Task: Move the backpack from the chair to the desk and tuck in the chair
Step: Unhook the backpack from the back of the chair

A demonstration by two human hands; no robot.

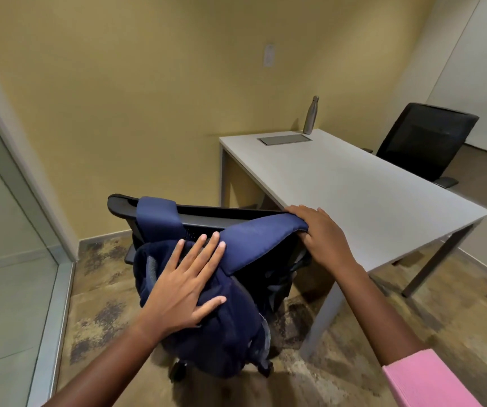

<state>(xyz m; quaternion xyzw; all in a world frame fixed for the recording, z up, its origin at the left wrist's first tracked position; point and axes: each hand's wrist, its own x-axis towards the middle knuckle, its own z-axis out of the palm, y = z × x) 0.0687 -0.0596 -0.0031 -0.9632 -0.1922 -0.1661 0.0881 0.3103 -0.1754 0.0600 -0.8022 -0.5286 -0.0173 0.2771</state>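
A navy blue backpack (230,327) hangs by its two shoulder straps over the backrest of a black office chair (207,219), which stands pulled out to the left of a white desk (368,195). My left hand (186,286) lies flat on the top of the backpack with fingers spread, holding nothing. My right hand (321,230) is closed around the end of the right strap, where it drapes over the backrest's right corner. The chair's seat is hidden behind the bag; a caster shows at the floor.
On the desk's far end stand a metal bottle (312,115) and a flush grey cable hatch (284,139). A second black chair (424,142) sits on the desk's far right side. A glass partition (7,230) runs along the left. Patterned carpet lies below.
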